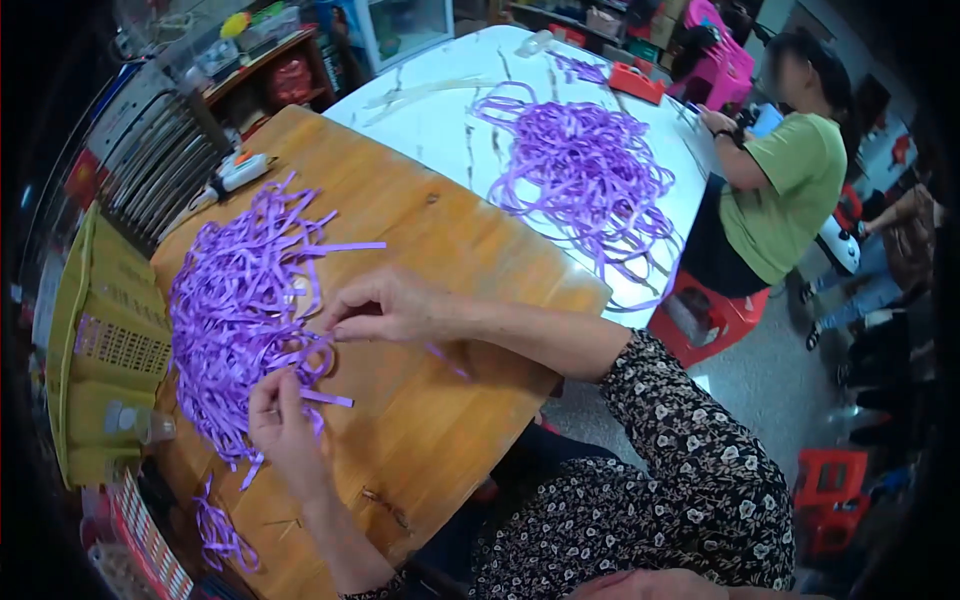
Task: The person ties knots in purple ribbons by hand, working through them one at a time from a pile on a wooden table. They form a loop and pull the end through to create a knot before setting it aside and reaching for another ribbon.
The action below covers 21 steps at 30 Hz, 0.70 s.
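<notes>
A big heap of cut purple ribbon strips (235,310) lies tangled on the wooden tabletop (440,400). At its near right edge my left hand (287,420) is closed in a pinch, fingertips against the strips. Just beyond and to the right, my right hand (390,308) pinches thumb and forefinger at a purple ribbon end. The short stretch of ribbon between the two hands is hard to separate from the heap behind. One loose strip (447,362) lies under my right forearm.
A yellow plastic basket (110,350) stands left of the heap. A smaller ribbon bunch (222,530) lies near the close edge. Ahead, a white table (430,110) holds a larger purple ribbon pile (590,160). A person in a green shirt (800,190) sits there on a red stool (715,325).
</notes>
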Each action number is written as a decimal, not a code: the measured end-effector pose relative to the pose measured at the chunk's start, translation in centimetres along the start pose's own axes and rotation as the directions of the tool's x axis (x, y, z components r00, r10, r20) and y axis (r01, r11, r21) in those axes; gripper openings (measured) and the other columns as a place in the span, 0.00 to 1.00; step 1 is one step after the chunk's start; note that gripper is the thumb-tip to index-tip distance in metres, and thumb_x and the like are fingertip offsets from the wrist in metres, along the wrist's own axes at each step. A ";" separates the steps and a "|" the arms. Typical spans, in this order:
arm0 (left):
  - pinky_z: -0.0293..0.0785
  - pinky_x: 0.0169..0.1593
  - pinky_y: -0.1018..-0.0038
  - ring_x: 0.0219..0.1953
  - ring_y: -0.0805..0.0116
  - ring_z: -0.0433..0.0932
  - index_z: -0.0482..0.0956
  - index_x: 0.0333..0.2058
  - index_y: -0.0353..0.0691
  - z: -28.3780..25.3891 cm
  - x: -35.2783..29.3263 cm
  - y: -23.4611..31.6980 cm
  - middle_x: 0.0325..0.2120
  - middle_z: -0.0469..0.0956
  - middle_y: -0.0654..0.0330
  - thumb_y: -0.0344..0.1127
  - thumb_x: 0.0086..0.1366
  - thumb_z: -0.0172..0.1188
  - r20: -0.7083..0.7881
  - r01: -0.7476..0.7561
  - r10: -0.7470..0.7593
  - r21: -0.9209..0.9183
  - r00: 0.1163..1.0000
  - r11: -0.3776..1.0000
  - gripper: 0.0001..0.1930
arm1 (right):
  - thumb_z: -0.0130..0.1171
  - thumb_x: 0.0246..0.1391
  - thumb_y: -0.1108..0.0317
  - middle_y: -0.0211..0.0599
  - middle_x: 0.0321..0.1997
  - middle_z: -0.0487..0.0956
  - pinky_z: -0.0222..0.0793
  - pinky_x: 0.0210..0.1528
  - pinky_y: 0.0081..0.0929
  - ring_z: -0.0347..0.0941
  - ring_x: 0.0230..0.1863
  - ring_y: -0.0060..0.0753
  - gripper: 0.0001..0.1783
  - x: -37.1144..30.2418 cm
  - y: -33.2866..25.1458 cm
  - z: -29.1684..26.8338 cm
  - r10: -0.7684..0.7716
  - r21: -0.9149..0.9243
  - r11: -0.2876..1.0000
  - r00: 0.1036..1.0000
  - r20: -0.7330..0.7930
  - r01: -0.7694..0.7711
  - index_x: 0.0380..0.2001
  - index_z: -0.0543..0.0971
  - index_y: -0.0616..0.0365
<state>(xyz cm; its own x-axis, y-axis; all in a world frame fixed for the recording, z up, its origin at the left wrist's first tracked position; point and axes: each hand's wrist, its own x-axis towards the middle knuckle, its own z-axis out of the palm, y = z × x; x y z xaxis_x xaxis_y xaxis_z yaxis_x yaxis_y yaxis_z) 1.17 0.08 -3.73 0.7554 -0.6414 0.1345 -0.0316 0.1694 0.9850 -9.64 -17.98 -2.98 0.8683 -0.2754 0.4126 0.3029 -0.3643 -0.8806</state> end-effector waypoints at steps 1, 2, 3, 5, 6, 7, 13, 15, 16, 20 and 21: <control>0.66 0.35 0.82 0.32 0.77 0.71 0.74 0.34 0.33 -0.3 0.2 0.6 0.30 0.74 0.63 0.26 0.61 0.52 -0.051 -0.049 0.056 0.127 0.997 0.991 0.04 | 0.59 0.48 0.72 0.34 0.26 0.78 0.67 0.30 0.20 0.73 0.29 0.21 0.05 0.0 0.0 -0.3 -0.032 0.021 0.999 0.998 -0.057 0.033 0.30 0.79 0.60; 0.66 0.33 0.81 0.33 0.75 0.72 0.74 0.33 0.33 -0.7 0.3 1.1 0.32 0.74 0.61 0.27 0.61 0.53 -0.092 -0.091 0.118 0.254 0.989 0.963 0.04 | 0.60 0.46 0.71 0.34 0.27 0.78 0.67 0.29 0.21 0.74 0.28 0.23 0.05 0.1 0.0 -1.0 -0.133 -0.164 0.979 0.989 -0.071 0.120 0.29 0.79 0.60; 0.66 0.33 0.81 0.33 0.75 0.72 0.74 0.33 0.33 -1.5 0.4 1.6 0.32 0.74 0.61 0.27 0.61 0.53 -0.078 -0.086 0.109 0.251 0.991 0.964 0.04 | 0.60 0.46 0.71 0.34 0.27 0.78 0.67 0.29 0.21 0.74 0.28 0.23 0.05 0.1 -0.1 -1.0 -0.123 -0.168 0.980 0.989 -0.084 0.108 0.29 0.79 0.60; 0.67 0.37 0.79 0.38 0.66 0.73 0.72 0.38 0.30 -2.2 0.7 2.0 0.36 0.73 0.56 0.26 0.59 0.53 0.060 -0.206 0.310 0.862 0.949 0.464 0.08 | 0.61 0.46 0.71 0.36 0.26 0.78 0.67 0.30 0.23 0.74 0.27 0.29 0.05 0.2 0.1 -0.9 -0.235 -0.298 0.932 0.970 -0.069 0.205 0.28 0.79 0.59; 0.67 0.37 0.79 0.38 0.66 0.73 0.72 0.38 0.30 -1.7 0.6 1.9 0.36 0.73 0.56 0.26 0.59 0.53 0.077 -0.215 0.297 0.858 0.952 0.466 0.08 | 0.60 0.45 0.71 0.37 0.27 0.77 0.68 0.29 0.27 0.74 0.28 0.35 0.04 0.4 1.4 -0.3 -0.285 -0.311 0.915 0.957 -0.046 0.257 0.27 0.79 0.57; 0.66 0.40 0.78 0.39 0.66 0.72 0.71 0.40 0.30 -1.0 0.5 1.8 0.38 0.72 0.55 0.27 0.60 0.52 0.121 -0.289 0.376 0.855 0.919 0.432 0.10 | 0.60 0.45 0.71 0.37 0.27 0.77 0.68 0.29 0.27 0.74 0.28 0.35 0.04 0.4 1.7 0.3 -0.269 -0.319 0.918 0.961 -0.065 0.235 0.27 0.79 0.57; 0.65 0.50 0.72 0.48 0.63 0.68 0.66 0.49 0.30 2.5 -0.2 -0.7 0.46 0.68 0.52 0.29 0.63 0.48 0.095 -0.436 0.455 0.513 0.885 0.740 0.17 | 0.57 0.40 0.72 0.35 0.22 0.72 0.67 0.28 0.30 0.71 0.28 0.39 0.03 -0.6 1.8 3.3 -0.485 -0.296 0.828 0.873 0.051 0.477 0.22 0.75 0.57; 0.64 0.51 0.71 0.50 0.64 0.67 0.65 0.50 0.30 2.2 -0.4 -1.5 0.47 0.68 0.53 0.29 0.64 0.47 0.042 -0.145 0.142 0.098 0.989 0.985 0.16 | 0.57 0.38 0.67 0.38 0.24 0.75 0.69 0.29 0.34 0.72 0.27 0.43 0.06 -0.3 1.9 4.1 -0.602 -0.269 0.773 0.798 -0.026 0.575 0.22 0.75 0.56; 0.65 0.51 0.72 0.49 0.65 0.67 0.65 0.50 0.30 1.8 0.1 -1.6 0.47 0.68 0.54 0.29 0.64 0.46 0.087 -0.058 0.063 -0.062 0.994 0.996 0.16 | 0.57 0.38 0.67 0.38 0.24 0.75 0.69 0.29 0.34 0.72 0.27 0.43 0.06 -0.3 2.2 4.3 -0.595 -0.303 0.774 0.803 -0.043 0.557 0.22 0.75 0.56; 0.69 0.44 0.80 0.40 0.69 0.72 0.68 0.47 0.31 0.7 0.0 -2.4 0.42 0.71 0.55 0.31 0.64 0.49 0.096 0.191 -0.170 -0.299 0.981 0.935 0.14 | 0.57 0.37 0.63 0.37 0.20 0.71 0.65 0.18 0.36 0.70 0.20 0.43 0.09 0.4 3.6 5.2 -0.697 -0.530 0.636 0.712 -0.083 0.561 0.16 0.69 0.54; 0.67 0.46 0.74 0.42 0.67 0.70 0.69 0.43 0.33 0.0 0.0 -1.7 0.40 0.70 0.57 0.39 0.62 0.48 0.121 0.214 -0.194 -0.188 0.974 0.958 0.16 | 0.57 0.37 0.63 0.37 0.19 0.70 0.65 0.18 0.36 0.69 0.20 0.43 0.09 1.5 3.1 6.3 -0.729 -0.505 0.631 0.673 -0.127 0.589 0.16 0.68 0.53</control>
<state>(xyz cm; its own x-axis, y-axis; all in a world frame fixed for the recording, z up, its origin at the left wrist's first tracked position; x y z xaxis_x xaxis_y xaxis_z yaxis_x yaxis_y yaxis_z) 1.20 -0.19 -5.37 0.6620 -0.7480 -0.0468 0.2550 0.1660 0.9526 -4.92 -13.90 -6.53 0.3134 -0.0323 0.9491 0.5040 -0.8414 -0.1951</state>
